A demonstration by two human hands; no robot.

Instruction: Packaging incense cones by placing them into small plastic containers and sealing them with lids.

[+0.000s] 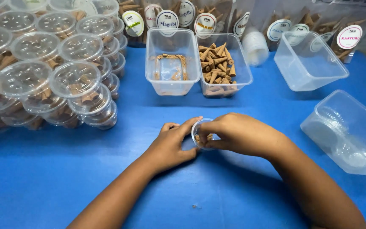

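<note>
Both forearms bare, no sleeves; left grip point(172, 142), right grip point(238, 133) ungloved, ringless.

Both hands' fingers point(190, 123) around a small clear cup point(201, 134) of brown cones on blue table point(56, 169).

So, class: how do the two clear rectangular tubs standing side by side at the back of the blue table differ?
The left tub is nearly empty, with brown cones only along its bottom edges; the right tub holds a heaped pile of cones. The left tub looks slightly wider. Both are clear plastic, lidless and upright on the blue table.
</note>
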